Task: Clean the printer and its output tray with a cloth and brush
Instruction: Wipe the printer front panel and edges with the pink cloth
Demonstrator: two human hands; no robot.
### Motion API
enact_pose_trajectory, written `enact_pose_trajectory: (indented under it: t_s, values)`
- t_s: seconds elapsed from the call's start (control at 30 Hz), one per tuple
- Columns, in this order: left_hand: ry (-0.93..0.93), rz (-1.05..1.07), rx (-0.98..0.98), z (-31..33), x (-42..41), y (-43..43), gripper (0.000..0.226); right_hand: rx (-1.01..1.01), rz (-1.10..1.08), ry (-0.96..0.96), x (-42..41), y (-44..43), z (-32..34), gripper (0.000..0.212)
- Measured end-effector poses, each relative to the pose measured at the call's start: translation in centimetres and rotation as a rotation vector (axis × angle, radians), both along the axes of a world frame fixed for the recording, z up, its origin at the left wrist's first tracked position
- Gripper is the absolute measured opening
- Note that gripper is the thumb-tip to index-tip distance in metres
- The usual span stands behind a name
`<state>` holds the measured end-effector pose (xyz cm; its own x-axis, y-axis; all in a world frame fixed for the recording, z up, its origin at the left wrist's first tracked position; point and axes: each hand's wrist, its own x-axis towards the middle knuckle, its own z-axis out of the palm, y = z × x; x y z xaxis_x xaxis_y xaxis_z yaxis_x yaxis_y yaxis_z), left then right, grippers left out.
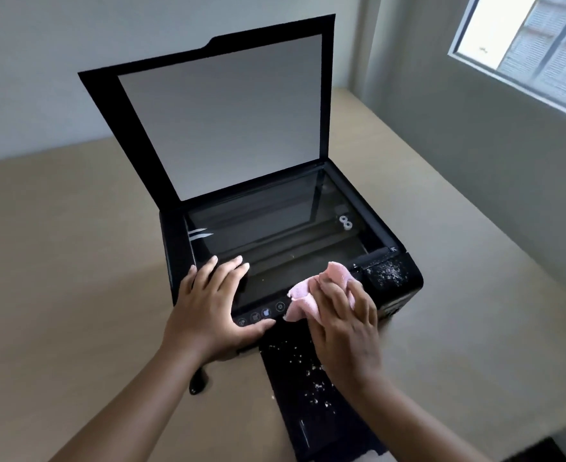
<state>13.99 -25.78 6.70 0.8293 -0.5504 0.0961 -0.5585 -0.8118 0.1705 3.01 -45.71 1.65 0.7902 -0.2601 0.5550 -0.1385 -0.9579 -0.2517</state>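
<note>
A black printer (pixel 391 261) stands on a beige table with its scanner lid (pixel 221 118) raised, baring the glass (pixel 275 228). My left hand (pixel 213 305) lies flat on the front left corner, fingers straight on the glass edge, thumb by the control buttons (pixel 261 313). My right hand (pixel 345 325) grips a pink cloth (pixel 311 291) and presses it on the front right of the glass. The black output tray (pixel 305 395) sticks out toward me, sprinkled with white crumbs. More white specks cover the printer's right front corner (pixel 386 271).
The beige table (pixel 74 261) runs to a grey wall on the right, under a window (pixel 535 51). A small dark object (pixel 198 381) lies on the table just left of the tray. The table's near right edge (pixel 508 435) drops off.
</note>
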Motion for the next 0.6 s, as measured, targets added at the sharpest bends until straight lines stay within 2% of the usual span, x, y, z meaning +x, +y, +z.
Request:
enact_pose_trajectory:
  t_s: [0.1, 0.17, 0.27, 0.33, 0.4, 0.47, 0.6]
  values:
    - [-0.003, 0.005, -0.005, 0.0, 0.1, 0.1, 0.103, -0.067, 0.029, 0.029, 0.0, -0.3, 0.2, 0.045]
    - [0.007, -0.005, -0.002, 0.0, 0.1, -0.1, 0.105, -0.103, -0.075, 0.057, -0.5, -1.9, 0.3, 0.045]
    - [0.014, -0.008, -0.009, 0.0, 0.2, -0.2, 0.106, -0.006, -0.232, 0.077, 0.0, -0.7, 0.7, 0.049]
    - [0.011, -0.016, 0.007, 0.0, 0.2, -0.1, 0.105, -0.021, -0.155, 0.083, 0.1, 0.8, 0.5, 0.049]
    - [0.009, -0.017, 0.006, -0.1, 0.1, -0.1, 0.105, -0.134, -0.058, 0.12, -0.7, -0.1, 0.4, 0.049]
    - [0.008, -0.017, 0.005, 0.0, 0.1, -0.1, 0.105, -0.167, -0.109, 0.175, -1.3, -2.0, 1.2, 0.05]
    - [-0.001, -0.019, 0.015, 0.0, 0.2, -0.3, 0.106, 0.025, -0.259, 0.211, 0.1, -0.9, 1.8, 0.052]
